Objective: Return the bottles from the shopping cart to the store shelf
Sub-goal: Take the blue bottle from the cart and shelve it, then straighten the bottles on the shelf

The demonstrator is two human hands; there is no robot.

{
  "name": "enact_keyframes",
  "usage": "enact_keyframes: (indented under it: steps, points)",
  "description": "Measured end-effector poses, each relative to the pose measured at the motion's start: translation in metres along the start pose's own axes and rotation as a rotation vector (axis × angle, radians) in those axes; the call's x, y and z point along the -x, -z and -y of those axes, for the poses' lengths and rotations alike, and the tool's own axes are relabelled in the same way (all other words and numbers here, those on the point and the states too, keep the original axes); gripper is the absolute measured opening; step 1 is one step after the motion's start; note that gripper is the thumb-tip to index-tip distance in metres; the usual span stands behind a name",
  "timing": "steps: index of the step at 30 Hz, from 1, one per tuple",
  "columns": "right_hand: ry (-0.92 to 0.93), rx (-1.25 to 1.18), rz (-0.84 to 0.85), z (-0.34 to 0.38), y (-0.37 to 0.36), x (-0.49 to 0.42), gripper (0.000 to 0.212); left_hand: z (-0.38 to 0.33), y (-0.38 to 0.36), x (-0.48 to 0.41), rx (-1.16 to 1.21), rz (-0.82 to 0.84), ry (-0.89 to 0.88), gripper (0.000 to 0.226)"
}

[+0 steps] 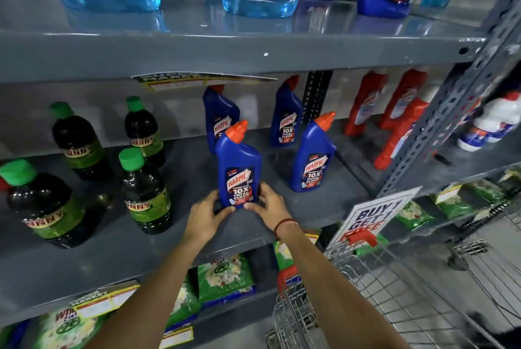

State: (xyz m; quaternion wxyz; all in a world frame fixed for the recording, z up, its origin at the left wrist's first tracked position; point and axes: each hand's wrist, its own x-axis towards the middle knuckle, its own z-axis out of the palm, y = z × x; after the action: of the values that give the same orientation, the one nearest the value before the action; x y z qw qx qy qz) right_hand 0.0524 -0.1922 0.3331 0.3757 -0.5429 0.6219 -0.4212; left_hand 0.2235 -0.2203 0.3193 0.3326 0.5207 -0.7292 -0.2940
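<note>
**Blue bottle held on middle shelf, both hands**

Left hand point(207, 214) and right hand point(267, 204) clasp the base of 1 blue Harpic bottle point(239, 168) from either side, fingers wrapped close against its lower label. Bottle upright, base on the grey shelf point(282, 224) near the front edge. 3 more blue bottles point(313, 156) stand behind and to the right. 4 green-capped dark bottles point(143, 193) stand to the left. Wire shopping cart point(366, 292) at lower right, below the shelf.

Grey steel racking point(225, 52) with perforated uprights point(462, 111).
</note>
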Motion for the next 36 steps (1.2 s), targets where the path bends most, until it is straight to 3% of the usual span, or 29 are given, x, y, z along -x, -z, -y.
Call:
enact_keyframes:
  steps: [14,18,22,24,27,29,31,34,36]
  points:
    - [0.001,0.024,-0.054,-0.003,-0.006,-0.005,0.057,-0.005,0.004,0.002,-0.042,0.023,0.057,0.048]
    - [-0.061,-0.061,-0.298,-0.001,-0.023,0.012,0.057,-0.005,0.021,0.031,0.040,0.031,0.056,0.055]
    - [0.085,0.006,-0.506,0.003,-0.067,0.049,0.032,0.024,0.058,0.078,0.127,-0.101,0.078,0.016]
    - [0.187,0.017,-0.440,0.010,-0.095,0.061,0.029,0.039,0.083,0.094,0.110,-0.258,0.131,0.008]
    - [0.189,-0.026,-0.107,0.030,-0.132,0.056,0.046,0.056,0.117,0.096,0.010,-0.386,0.246,0.018]
    - [0.138,-0.055,0.054,0.043,-0.150,0.045,0.066,0.069,0.129,0.086,-0.095,-0.313,0.277,0.044]
    - [0.132,-0.032,0.073,0.052,-0.163,0.037,0.074,0.076,0.132,0.075,-0.098,-0.186,0.230,0.067]
    - [0.149,0.027,0.016,0.055,-0.173,0.031,0.070,0.076,0.132,0.063,-0.099,-0.030,0.159,0.073]
    - [0.157,0.048,0.017,0.056,-0.174,0.029,0.066,0.076,0.133,0.058,-0.083,-0.024,0.150,0.071]
